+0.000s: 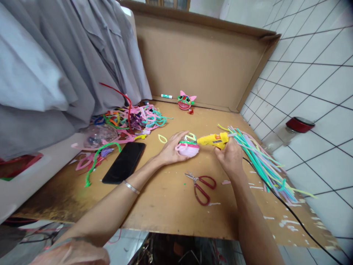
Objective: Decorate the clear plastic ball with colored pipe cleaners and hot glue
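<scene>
Beyond the red-handled metal scissors (200, 187), steady the round pink-and-lilac craft piece (189, 150) between the hands, guiding the yellow plastic glue gun (213, 139) gently; nozzle contact is hard to tell. Forearms reach forward, right hand (231, 156) gripping the gun's handle, left hand (173, 148) curling its fingers round the piece.
</scene>
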The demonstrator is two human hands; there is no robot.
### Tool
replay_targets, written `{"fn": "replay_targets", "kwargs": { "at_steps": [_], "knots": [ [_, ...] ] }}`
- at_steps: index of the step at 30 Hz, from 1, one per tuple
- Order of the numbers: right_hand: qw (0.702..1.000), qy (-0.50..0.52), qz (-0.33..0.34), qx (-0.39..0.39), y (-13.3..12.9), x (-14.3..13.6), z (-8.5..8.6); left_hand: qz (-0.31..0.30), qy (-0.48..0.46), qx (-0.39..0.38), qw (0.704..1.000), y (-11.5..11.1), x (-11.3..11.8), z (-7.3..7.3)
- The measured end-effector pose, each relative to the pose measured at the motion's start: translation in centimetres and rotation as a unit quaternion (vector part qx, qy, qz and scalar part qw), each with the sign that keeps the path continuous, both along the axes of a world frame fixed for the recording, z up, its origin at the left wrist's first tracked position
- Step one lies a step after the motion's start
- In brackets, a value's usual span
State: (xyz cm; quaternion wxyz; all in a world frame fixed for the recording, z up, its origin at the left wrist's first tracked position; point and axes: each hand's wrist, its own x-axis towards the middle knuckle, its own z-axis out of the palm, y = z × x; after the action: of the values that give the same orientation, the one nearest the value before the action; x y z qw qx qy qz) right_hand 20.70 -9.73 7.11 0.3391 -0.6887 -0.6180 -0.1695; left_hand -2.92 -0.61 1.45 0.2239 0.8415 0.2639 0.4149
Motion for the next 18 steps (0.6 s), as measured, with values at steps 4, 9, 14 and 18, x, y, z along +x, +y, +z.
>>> {"fn": "replay_targets", "kwargs": {
  "at_steps": [4,9,14,18],
  "knots": [
    [1.000,-0.002,-0.002,0.002,0.04,0.02,-0.06,0.000,-0.004,-0.002,1.000,-0.12,0.01,0.11],
    [1.000,-0.008,0.007,0.005,-0.07,-0.05,0.10,-0.002,-0.004,-0.003,1.000,-0.23,0.03,0.28],
    [1.000,-0.009,-0.007,-0.011,-0.14,-0.12,0.31,-0.007,-0.004,0.004,1.000,-0.19,0.05,0.26],
    [1.000,0.007,-0.022,-0.021,-0.10,-0.08,0.38,0.002,-0.001,0.003,1.000,-0.23,0.01,0.27]
  ]
}}
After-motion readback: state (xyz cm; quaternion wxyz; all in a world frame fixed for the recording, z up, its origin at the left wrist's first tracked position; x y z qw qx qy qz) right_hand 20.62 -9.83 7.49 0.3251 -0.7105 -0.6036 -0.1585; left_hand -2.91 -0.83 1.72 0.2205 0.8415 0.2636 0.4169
